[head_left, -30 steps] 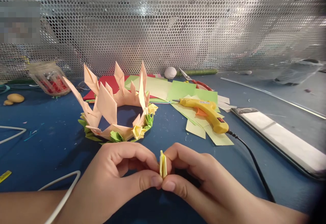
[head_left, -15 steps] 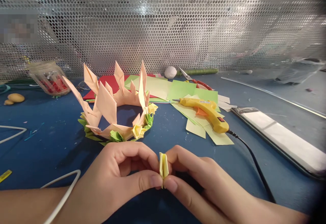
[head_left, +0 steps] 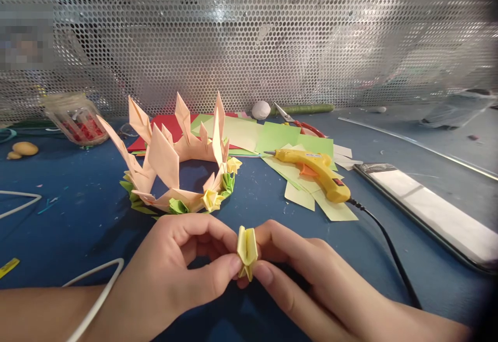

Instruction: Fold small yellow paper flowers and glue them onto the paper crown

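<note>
A small folded yellow paper piece is pinched between both hands, low in the middle of the view. My left hand grips its left side with thumb and forefinger. On its right side, my right hand closes thumb and forefinger the same way. Just beyond the left hand stands a peach folded-paper crown with tall points. Yellow paper flowers and green paper leaves are attached along its lower edge.
A yellow glue gun lies on green paper sheets, its black cord running toward me. Right of it is a phone. Behind are red-handled scissors, a white ball and a perforated metal screen. A jar stands left.
The yellow paper piece has turned and its folds are spread wider, showing more of its face. My left fingers have shifted slightly left and up. The crown and glue gun stay put.
</note>
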### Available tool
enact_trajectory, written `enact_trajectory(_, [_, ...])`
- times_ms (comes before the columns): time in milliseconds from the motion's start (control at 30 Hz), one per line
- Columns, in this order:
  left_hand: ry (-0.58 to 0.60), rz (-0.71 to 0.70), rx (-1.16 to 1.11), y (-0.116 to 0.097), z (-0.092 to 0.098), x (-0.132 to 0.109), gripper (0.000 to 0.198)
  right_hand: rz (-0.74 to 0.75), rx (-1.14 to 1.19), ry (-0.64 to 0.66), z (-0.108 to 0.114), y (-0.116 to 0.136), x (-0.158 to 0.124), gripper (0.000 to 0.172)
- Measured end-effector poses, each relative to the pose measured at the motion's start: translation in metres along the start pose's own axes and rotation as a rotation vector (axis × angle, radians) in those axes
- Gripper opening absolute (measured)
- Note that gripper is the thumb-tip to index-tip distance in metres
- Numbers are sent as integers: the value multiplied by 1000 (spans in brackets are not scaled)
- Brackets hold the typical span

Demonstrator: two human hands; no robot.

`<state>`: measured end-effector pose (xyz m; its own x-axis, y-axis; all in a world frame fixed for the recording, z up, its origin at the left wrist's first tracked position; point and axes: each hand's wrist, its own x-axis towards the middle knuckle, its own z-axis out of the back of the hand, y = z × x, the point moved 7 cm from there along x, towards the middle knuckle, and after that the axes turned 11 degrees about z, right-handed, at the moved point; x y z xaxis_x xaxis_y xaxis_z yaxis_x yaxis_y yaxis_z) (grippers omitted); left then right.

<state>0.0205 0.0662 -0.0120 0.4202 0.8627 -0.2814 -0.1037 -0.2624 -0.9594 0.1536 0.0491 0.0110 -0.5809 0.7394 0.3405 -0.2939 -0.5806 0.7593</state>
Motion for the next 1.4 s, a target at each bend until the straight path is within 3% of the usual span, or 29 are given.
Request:
enact_trajectory(233, [-142,1,67,-6,1,-1,29,-27,-54,11,-2,-3,1,14])
enact_trajectory(433, [-92,-47,137,-9,-6,-4,24,-15,-55,10,-1,-2,1,17])
enact_trajectory(667, [-21,-14,70,-11,-5,-5,22,-43,-55,-52,2,-5,2,17])
enact_trajectory(933, [-100,7,-14,-5,-2,-5,19,-101,28,-79,3,-10,4,16])
enact_trajectory(1100, [-141,-111,164,-13,-1,-7,21,-91,85,-68,-1,-9,3,13])
enact_trajectory(1267, [-173,-158,262,-15,-2,-8,24,-68,35,-114,2,-9,3,13])
enact_trajectory(1400, [-134,-126,170,-12,-2,-9,23,-54,-62,-127,5,-8,1,15])
